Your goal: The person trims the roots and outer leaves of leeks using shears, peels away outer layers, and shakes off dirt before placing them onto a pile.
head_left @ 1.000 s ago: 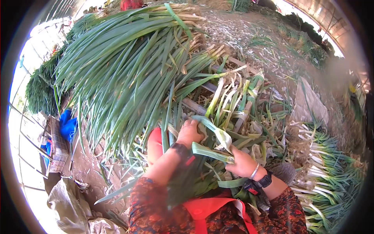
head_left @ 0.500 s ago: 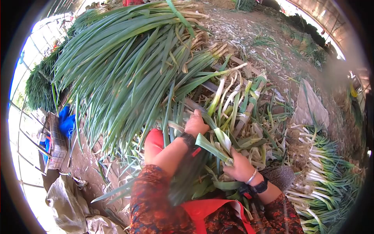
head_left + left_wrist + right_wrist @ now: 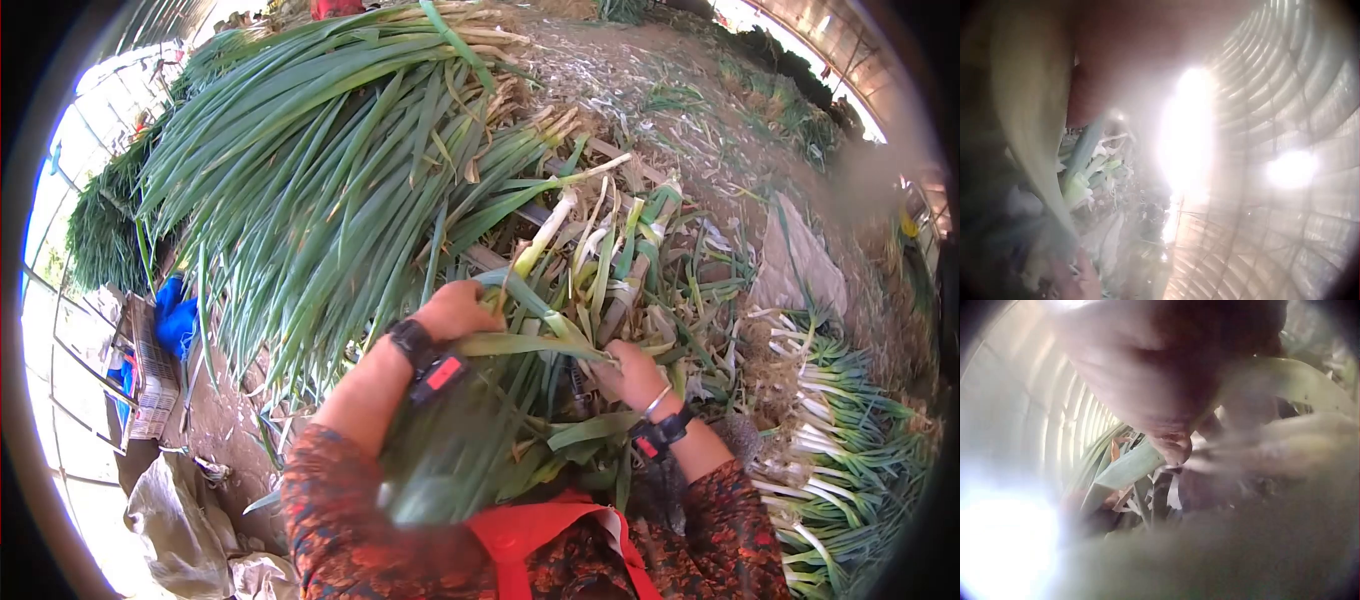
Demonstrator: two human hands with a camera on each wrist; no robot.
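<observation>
Between my two hands a green onion leaf [image 3: 530, 345] is stretched nearly level, pale green and flat. My left hand [image 3: 460, 312] grips its left end with curled fingers. At the other end, my right hand [image 3: 632, 378] pinches the leaf base between thumb and fingers. The same leaf [image 3: 1029, 119] runs down toward the right hand in the left wrist view. A second thick leaf [image 3: 545, 308] slants down to the right hand from above. In the right wrist view the thumb presses near a green leaf [image 3: 1129, 467]; much else there is blurred.
A tall heap of untrimmed green onions [image 3: 300, 190] fills the back left. Cleaned green onions with white stems [image 3: 825, 440] lie in a row at the right. Peeled leaves and stalks [image 3: 650, 290] litter the area beyond my hands. A pale sack [image 3: 175, 530] lies lower left.
My left hand has moved left and down, drawing the leaf out taut from the right hand. The right hand has shifted slightly right and up. A leaf stub that stuck up between them now lies stretched.
</observation>
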